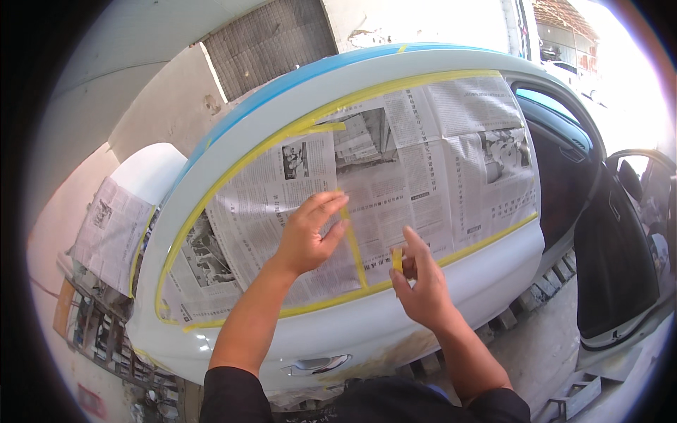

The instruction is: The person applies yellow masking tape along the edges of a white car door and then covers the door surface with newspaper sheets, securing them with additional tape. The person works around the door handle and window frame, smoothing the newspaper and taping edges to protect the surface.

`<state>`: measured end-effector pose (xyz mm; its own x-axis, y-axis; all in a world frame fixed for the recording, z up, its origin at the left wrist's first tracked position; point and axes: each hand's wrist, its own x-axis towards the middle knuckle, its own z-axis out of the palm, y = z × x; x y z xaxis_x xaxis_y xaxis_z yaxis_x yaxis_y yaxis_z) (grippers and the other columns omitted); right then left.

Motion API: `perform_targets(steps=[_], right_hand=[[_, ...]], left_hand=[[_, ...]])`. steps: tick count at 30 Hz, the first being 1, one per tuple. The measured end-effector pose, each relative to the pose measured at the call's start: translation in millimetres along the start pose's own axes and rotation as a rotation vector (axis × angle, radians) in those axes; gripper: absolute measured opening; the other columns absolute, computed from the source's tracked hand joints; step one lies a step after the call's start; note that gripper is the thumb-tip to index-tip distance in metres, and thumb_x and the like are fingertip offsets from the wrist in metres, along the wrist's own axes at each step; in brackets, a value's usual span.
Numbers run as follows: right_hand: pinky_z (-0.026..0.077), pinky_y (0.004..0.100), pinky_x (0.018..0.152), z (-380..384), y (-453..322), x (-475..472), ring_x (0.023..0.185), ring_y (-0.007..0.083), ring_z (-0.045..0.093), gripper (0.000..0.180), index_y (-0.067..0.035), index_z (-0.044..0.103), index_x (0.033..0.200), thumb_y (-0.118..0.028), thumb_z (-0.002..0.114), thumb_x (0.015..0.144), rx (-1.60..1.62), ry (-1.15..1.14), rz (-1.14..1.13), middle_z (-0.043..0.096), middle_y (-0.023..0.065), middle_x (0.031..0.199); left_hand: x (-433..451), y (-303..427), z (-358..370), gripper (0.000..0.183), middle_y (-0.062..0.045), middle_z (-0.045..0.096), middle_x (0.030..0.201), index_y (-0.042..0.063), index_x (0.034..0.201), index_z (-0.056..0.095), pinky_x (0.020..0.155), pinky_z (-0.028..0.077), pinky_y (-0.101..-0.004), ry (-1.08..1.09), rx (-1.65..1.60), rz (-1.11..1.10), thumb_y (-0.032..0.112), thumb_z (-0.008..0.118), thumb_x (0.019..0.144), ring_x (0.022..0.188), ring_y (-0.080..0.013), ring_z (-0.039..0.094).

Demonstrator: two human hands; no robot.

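Newspaper sheets (423,174) cover the side window area of a pale car body (492,254), edged with yellow masking tape (211,185). A vertical tape strip (354,248) runs down the newspaper between my two hands. My left hand (312,232) is at the upper end of that strip, its thumb apart from its fingers and nothing visible between them. Whether its fingertips touch the strip, I cannot tell. Lower and to the right, my right hand (420,283) holds a piece or roll of yellow tape (398,260) between thumb and fingers. A short tape piece (325,127) lies loosely across the upper newspaper.
An open front door (608,264) stands at the right. Below the window are a door handle (317,365) and a brownish patch (396,351). Another newspaper-covered part (113,227) and a cluttered metal rack (106,333) are at the left. Blue film (296,79) lines the roof edge.
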<state>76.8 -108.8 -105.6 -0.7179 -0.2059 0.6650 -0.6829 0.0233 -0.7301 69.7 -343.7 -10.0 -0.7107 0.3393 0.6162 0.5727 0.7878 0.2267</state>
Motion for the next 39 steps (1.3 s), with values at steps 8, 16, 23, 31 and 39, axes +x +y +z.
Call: perform_targets(steps=[8, 16, 23, 31, 39], right_hand=[[0.052, 0.0356, 0.084, 13.7, -34.9, 50.7, 0.087, 0.0253, 0.061, 0.076, -0.003, 0.026, 0.154, 0.006, 0.06, 0.086, 0.113, -0.147, -0.005, 0.045, 0.0231, 0.143], [0.057, 0.0323, 0.084, 34.9, -31.4, 65.4, 0.092, 0.0179, 0.066, 0.079, -0.004, 0.017, 0.156, 0.007, 0.059, 0.09, 0.463, -0.172, 0.116, 0.041, 0.0211, 0.149], [0.061, 0.0367, 0.085, 33.7, -35.9, 84.8, 0.099, 0.0251, 0.069, 0.083, -0.007, 0.006, 0.157, 0.005, 0.055, 0.092, 0.838, -0.184, 0.396, 0.031, 0.0236, 0.154], [0.062, 0.0387, 0.078, 34.4, -34.5, 92.3, 0.093, 0.0288, 0.07, 0.083, -0.006, -0.001, 0.157, -0.002, 0.055, 0.095, 0.975, -0.252, 0.528, 0.042, 0.0251, 0.142], [0.056, 0.0386, 0.074, 61.1, -7.0, 96.7, 0.083, 0.0278, 0.071, 0.074, 0.002, 0.019, 0.151, -0.01, 0.062, 0.092, 0.227, -0.112, 0.359, 0.069, 0.02, 0.095]], left_hand=[[21.8, 25.9, -28.5, 0.035, -0.003, 0.062, 0.108, 0.005, 0.115, 0.063, 0.085, 0.051, -0.0292, -0.395, -0.432, -0.29, 0.022, 0.077, 0.088, 0.096, -0.0124, 0.06], [47.8, 4.2, -39.8, 0.016, -0.001, 0.063, 0.084, 0.004, 0.091, 0.065, 0.072, 0.049, -0.0289, -0.311, -0.387, -0.35, 0.017, 0.073, 0.088, 0.079, -0.0126, 0.059], [92.7, -14.7, -47.9, 0.011, -0.008, 0.064, 0.085, 0.001, 0.087, 0.065, 0.07, 0.049, -0.0331, -0.054, 0.009, -0.098, 0.011, 0.071, 0.086, 0.076, -0.0208, 0.061], [127.5, -31.0, -46.6, 0.011, -0.01, 0.064, 0.088, 0.0, 0.087, 0.067, 0.071, 0.05, -0.0366, 0.09, 0.16, -0.004, 0.01, 0.072, 0.086, 0.078, -0.0265, 0.063], [133.7, -44.1, -37.1, 0.007, -0.008, 0.062, 0.086, 0.0, 0.088, 0.068, 0.069, 0.051, -0.0335, 0.152, 0.221, -0.018, 0.005, 0.072, 0.085, 0.076, -0.0214, 0.061]])
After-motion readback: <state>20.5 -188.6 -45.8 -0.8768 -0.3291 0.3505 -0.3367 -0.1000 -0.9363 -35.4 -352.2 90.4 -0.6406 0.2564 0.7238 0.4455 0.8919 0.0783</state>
